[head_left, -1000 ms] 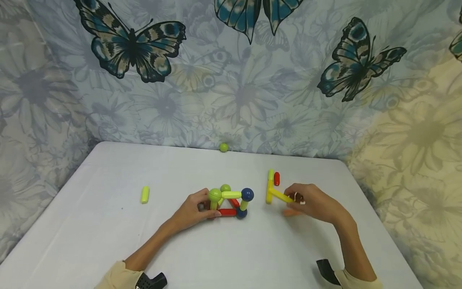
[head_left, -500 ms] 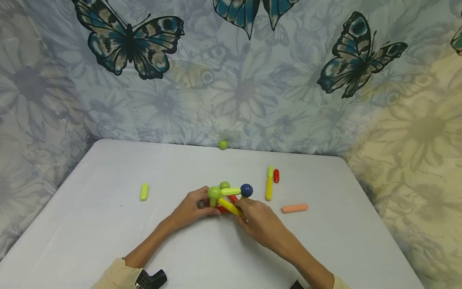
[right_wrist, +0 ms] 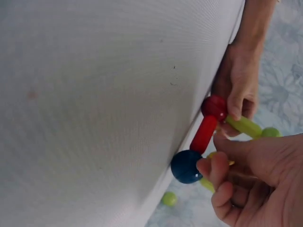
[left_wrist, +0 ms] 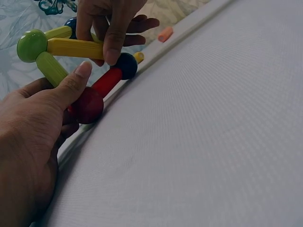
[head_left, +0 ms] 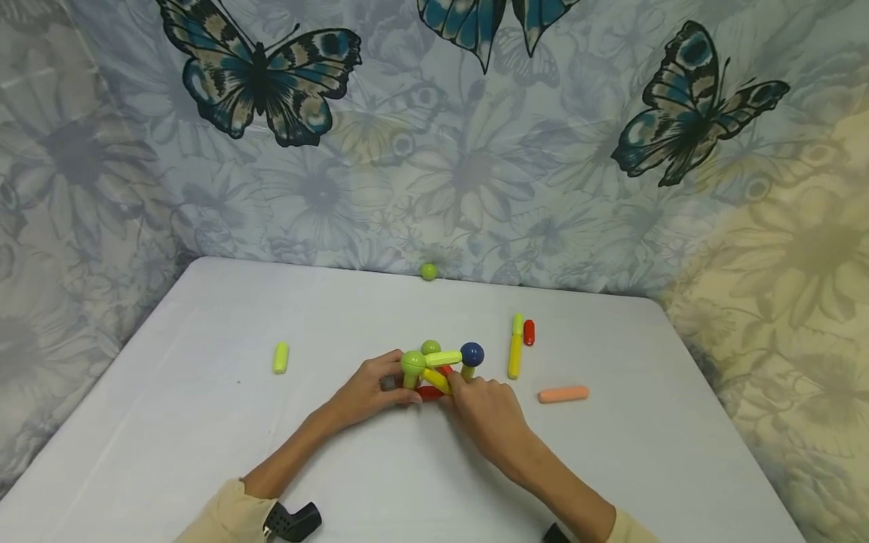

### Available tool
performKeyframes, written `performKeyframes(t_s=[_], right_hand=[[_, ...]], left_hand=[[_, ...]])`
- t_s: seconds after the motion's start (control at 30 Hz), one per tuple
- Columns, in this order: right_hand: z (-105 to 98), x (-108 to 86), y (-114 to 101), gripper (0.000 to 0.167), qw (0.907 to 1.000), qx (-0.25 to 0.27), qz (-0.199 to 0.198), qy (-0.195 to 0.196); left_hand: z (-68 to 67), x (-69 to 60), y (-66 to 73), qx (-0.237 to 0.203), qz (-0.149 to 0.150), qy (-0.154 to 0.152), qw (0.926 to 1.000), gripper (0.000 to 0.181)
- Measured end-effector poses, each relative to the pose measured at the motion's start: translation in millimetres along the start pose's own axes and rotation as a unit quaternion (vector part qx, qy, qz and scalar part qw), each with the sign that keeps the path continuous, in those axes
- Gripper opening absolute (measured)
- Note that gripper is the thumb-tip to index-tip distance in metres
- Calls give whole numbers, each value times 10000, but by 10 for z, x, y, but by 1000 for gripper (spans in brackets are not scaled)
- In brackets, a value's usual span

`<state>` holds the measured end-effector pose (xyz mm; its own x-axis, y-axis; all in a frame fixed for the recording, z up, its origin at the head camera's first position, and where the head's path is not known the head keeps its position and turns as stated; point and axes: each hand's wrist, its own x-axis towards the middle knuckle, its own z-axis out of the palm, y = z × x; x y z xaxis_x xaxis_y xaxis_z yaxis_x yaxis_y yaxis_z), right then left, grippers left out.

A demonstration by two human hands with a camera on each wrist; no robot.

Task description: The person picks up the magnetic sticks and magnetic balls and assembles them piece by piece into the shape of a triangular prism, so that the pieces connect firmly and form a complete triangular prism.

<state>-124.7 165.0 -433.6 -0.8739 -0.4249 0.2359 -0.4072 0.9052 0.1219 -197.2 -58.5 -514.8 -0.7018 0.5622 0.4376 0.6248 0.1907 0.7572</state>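
A frame of coloured sticks and balls stands mid-table, with a green ball (head_left: 413, 363) and a blue ball (head_left: 472, 354) on top. My left hand (head_left: 370, 388) grips its left corner, thumb beside the upright green stick (left_wrist: 52, 69) and the red ball (left_wrist: 89, 105). My right hand (head_left: 490, 418) pinches the yellow stick (left_wrist: 75, 48), which slants down from the green ball towards the lower blue ball (left_wrist: 127, 65). In the right wrist view a red stick (right_wrist: 204, 135) joins the red and blue balls low down.
On the white table (head_left: 224, 422) lie a short green stick (head_left: 280, 357) at left, yellow (head_left: 514, 357) and green (head_left: 518, 324) sticks end to end, a red piece (head_left: 529, 332) and an orange stick (head_left: 563, 394) at right. A loose green ball (head_left: 428, 271) sits at the back edge.
My right hand has carried the yellow stick from the right side over to the frame, leaving the orange stick in view. My left hand has kept its grip on the frame.
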Motion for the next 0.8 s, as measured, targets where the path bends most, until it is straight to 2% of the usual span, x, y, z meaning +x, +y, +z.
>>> performKeyframes(t_s=[0.3, 0.37, 0.47, 0.53, 0.63, 0.73, 0.8], right_hand=[[48, 119, 33, 36, 9990, 415, 115, -150], [29, 128, 49, 36, 9981, 525, 73, -318], [-95, 100, 120, 42, 9911, 1002, -15, -880], [-225, 59, 222, 47, 9793, 1533, -152, -1314], [-408, 3, 446, 32, 9445, 2645, -196, -1941], [-462, 25, 703, 19, 9169, 3343, -39, -2182], [-397, 97, 843, 24, 9098, 3554, 63, -2144]], left_hand=[[-37, -3, -8, -6, -224, -64, 9997, 22], [-29, -7, -8, -70, -231, -62, 9997, 23], [-3, -8, -2, -144, -231, -54, 9996, 26], [14, -5, 6, -191, -198, -55, 9996, 28], [28, 2, 13, -171, -150, -11, 9997, 25], [21, 7, 17, -76, -174, 120, 9997, 20], [9, 0, 18, 49, -223, 248, 9994, 18]])
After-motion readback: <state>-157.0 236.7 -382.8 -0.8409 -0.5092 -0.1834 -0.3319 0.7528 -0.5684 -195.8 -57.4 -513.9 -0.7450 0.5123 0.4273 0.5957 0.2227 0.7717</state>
